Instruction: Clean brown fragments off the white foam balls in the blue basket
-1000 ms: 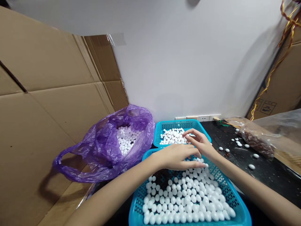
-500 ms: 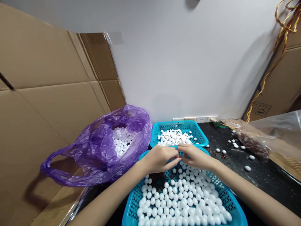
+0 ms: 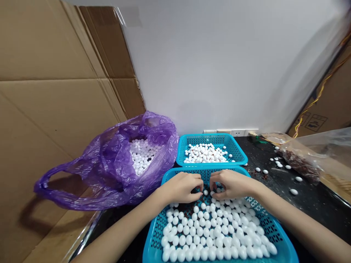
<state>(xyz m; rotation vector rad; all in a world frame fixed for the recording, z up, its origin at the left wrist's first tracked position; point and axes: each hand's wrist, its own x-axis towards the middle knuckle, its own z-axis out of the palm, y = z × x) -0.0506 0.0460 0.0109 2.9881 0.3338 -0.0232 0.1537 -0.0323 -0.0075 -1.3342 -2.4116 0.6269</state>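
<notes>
A large blue-green plastic basket (image 3: 150,233) stands in front of me, holding many small white egg-shaped balls (image 3: 203,231). Over its far part, my left hand (image 3: 184,187) has thumb and fingers curled together, and whatever is in their tips is too small to make out. Across a narrow gap, my right hand (image 3: 230,184) is closed at the fingertips around one white ball (image 3: 212,193). Between the hands lies a single white ball (image 3: 205,192). Dark reddish-brown crumbs (image 3: 188,209) cover the basket floor below my left hand.
Behind is a smaller blue-green basket (image 3: 241,153) with white balls and brown bits. A purple plastic bag (image 3: 106,164) of white balls sits at left by cardboard (image 3: 55,109). At right, loose balls (image 3: 293,191) and a clear bag of brown material (image 3: 301,164) lie on the black tabletop (image 3: 309,213).
My hands, close together at the fingertips before, have moved apart and down into the far part of the basket. The camera view has tilted down slightly.
</notes>
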